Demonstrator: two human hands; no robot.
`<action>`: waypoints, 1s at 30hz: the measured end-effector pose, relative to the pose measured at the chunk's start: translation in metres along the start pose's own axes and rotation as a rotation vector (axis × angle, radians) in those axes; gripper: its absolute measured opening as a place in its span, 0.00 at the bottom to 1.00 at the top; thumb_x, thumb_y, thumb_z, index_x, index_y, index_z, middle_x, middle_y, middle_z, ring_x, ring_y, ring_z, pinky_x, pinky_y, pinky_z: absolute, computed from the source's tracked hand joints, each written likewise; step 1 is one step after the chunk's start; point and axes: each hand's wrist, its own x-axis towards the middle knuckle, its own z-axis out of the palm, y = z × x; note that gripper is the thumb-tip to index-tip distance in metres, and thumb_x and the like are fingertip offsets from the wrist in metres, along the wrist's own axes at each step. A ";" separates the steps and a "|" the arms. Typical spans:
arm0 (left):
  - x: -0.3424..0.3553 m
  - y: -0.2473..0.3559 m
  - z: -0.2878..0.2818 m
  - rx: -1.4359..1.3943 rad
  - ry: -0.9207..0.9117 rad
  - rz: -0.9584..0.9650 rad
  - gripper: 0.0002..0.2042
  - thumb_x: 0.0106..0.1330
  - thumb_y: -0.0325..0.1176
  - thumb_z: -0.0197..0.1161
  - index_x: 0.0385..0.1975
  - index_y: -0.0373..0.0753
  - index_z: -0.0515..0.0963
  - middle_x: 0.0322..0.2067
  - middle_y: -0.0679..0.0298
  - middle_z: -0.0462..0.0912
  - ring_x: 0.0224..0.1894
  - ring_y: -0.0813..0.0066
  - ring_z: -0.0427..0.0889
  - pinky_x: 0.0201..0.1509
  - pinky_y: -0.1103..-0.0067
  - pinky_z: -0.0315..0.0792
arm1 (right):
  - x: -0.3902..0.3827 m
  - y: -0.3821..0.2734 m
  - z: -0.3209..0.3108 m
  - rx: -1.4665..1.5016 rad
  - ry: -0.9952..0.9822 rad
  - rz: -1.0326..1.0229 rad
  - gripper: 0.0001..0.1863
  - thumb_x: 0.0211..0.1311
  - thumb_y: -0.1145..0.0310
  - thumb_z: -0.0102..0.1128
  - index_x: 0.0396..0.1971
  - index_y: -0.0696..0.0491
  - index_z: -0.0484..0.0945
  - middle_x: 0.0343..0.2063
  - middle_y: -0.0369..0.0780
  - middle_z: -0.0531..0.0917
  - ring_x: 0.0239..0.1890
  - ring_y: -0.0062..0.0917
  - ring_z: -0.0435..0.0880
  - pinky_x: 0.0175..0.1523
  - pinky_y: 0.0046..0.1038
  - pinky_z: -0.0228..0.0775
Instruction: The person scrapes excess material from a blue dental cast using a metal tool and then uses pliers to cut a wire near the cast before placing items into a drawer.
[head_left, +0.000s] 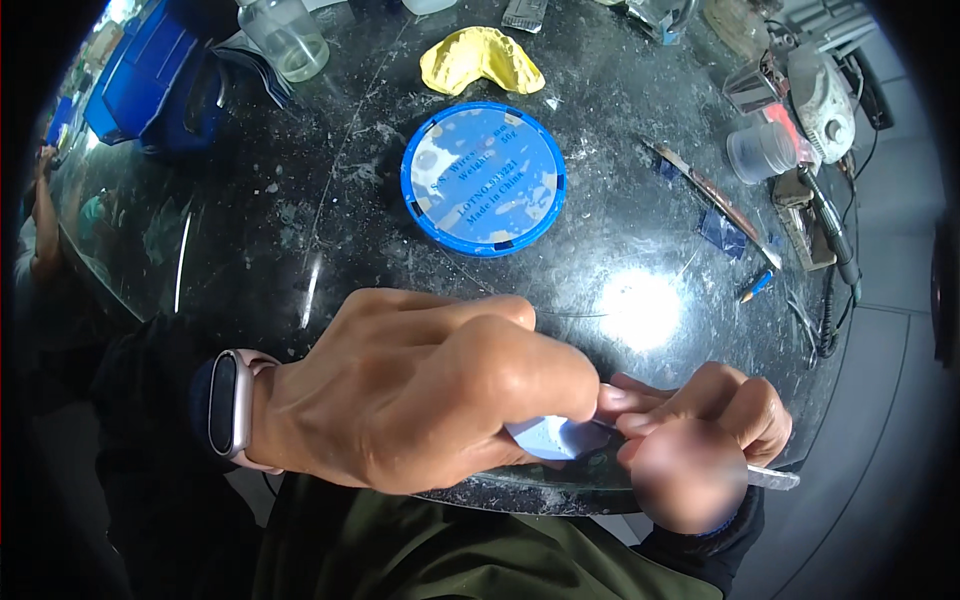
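My left hand (440,390), with a fitness band at the wrist, is closed round a pale blue-white piece (560,438) near the table's front edge. Most of that piece is hidden under the fingers, so its kind does not show. Just to the right, my right hand (700,420) is closed on a slim metal hand tool (775,478). The tool's flat end sticks out past the right palm, and its other end points in toward the pale piece. The fingertips of both hands nearly meet there. A blurred round patch covers part of the right hand.
Ahead lie a blue round wire spool (485,180) and a yellow plaster dental cast (480,62). Rightward are a long knife-like tool (715,200), a clear cup (762,152) and a corded handpiece (832,225). A glass jar (285,45) and blue container (140,70) stand far left.
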 end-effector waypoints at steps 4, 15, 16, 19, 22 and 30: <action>0.002 -0.002 0.003 0.076 0.078 0.113 0.25 0.44 0.23 0.74 0.38 0.37 0.64 0.21 0.58 0.80 0.15 0.76 0.72 0.14 0.84 0.63 | 0.001 -0.002 0.003 0.018 0.003 0.028 0.17 0.42 0.85 0.68 0.23 0.55 0.67 0.29 0.49 0.82 0.40 0.41 0.82 0.50 0.41 0.73; 0.007 -0.001 -0.001 0.093 0.067 0.120 0.29 0.45 0.23 0.73 0.41 0.36 0.58 0.19 0.56 0.79 0.14 0.78 0.72 0.13 0.86 0.61 | 0.008 -0.006 -0.007 -0.119 -0.186 0.091 0.17 0.43 0.86 0.67 0.23 0.55 0.66 0.29 0.50 0.82 0.42 0.43 0.81 0.52 0.41 0.71; 0.013 0.000 -0.003 0.096 -0.030 0.092 0.29 0.46 0.23 0.73 0.41 0.36 0.57 0.19 0.56 0.79 0.14 0.77 0.72 0.14 0.86 0.62 | 0.005 -0.004 -0.007 -0.122 -0.179 0.090 0.17 0.43 0.86 0.67 0.23 0.55 0.66 0.29 0.50 0.82 0.42 0.43 0.81 0.52 0.41 0.71; 0.012 0.002 -0.003 0.116 -0.087 0.073 0.30 0.46 0.24 0.73 0.40 0.36 0.55 0.19 0.56 0.78 0.14 0.77 0.72 0.15 0.86 0.63 | 0.000 0.000 0.003 0.077 -0.013 0.108 0.17 0.43 0.86 0.66 0.24 0.55 0.66 0.29 0.50 0.81 0.42 0.43 0.81 0.51 0.42 0.72; 0.012 0.000 -0.001 0.120 -0.052 0.085 0.30 0.46 0.24 0.73 0.39 0.35 0.53 0.19 0.56 0.78 0.14 0.77 0.72 0.15 0.86 0.64 | 0.001 0.002 0.004 0.131 0.034 0.074 0.17 0.43 0.86 0.66 0.25 0.55 0.66 0.28 0.50 0.81 0.42 0.43 0.81 0.50 0.43 0.73; 0.009 0.001 -0.004 0.095 -0.032 0.105 0.32 0.44 0.23 0.74 0.40 0.35 0.53 0.20 0.54 0.78 0.15 0.76 0.73 0.17 0.87 0.65 | 0.003 0.002 -0.002 -0.045 -0.115 -0.054 0.18 0.41 0.85 0.69 0.24 0.56 0.65 0.28 0.50 0.81 0.40 0.44 0.81 0.47 0.42 0.76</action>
